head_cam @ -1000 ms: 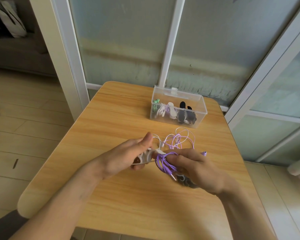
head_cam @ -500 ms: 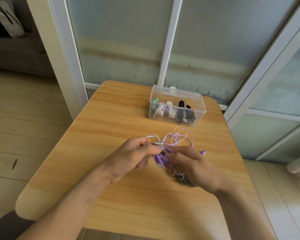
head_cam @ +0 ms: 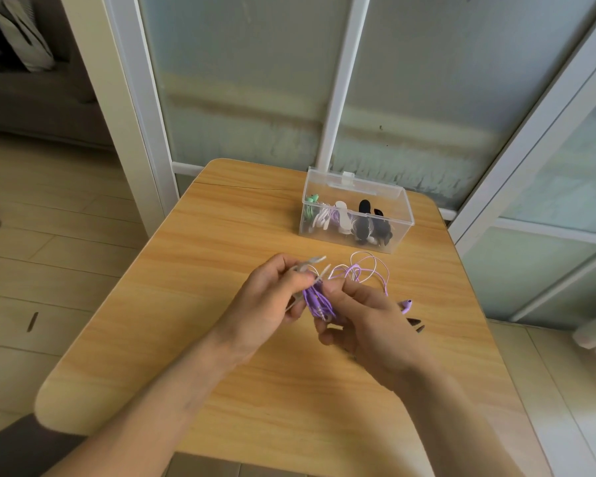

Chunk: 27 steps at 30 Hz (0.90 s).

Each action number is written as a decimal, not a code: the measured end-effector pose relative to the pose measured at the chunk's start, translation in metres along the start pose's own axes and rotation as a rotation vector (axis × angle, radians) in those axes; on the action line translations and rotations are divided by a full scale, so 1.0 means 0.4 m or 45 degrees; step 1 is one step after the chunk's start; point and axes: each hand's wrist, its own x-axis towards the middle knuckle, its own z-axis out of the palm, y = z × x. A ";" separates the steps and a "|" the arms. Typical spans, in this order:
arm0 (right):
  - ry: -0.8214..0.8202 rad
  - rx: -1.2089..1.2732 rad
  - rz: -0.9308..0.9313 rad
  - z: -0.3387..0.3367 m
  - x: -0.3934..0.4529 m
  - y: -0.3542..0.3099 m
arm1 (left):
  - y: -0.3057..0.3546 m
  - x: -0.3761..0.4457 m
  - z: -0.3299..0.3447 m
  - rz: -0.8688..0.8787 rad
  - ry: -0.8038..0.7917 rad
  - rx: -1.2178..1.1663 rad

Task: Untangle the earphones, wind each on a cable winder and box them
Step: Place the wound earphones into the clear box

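The left hand and right hand both pinch the tangled purple earphone cable, fingers curled. Its bundled strands run near-upright between them above the wooden worktop; loose loops trail toward the clear plastic box.

You get soft daylight through the frosted panels behind the table; shadows near it are faint, wide-angle bending curves its far frames, and fingers blur slightly.
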 end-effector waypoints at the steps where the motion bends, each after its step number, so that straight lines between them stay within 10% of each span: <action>1: 0.000 0.000 -0.007 0.007 0.002 0.004 | -0.007 0.003 0.003 0.049 0.032 -0.008; 22: -0.303 0.030 0.075 -0.005 0.010 0.001 | -0.045 -0.038 0.015 0.350 -0.240 -0.034; 27: -0.176 0.061 -0.016 -0.002 0.009 0.002 | -0.046 -0.035 0.031 0.460 -0.038 0.254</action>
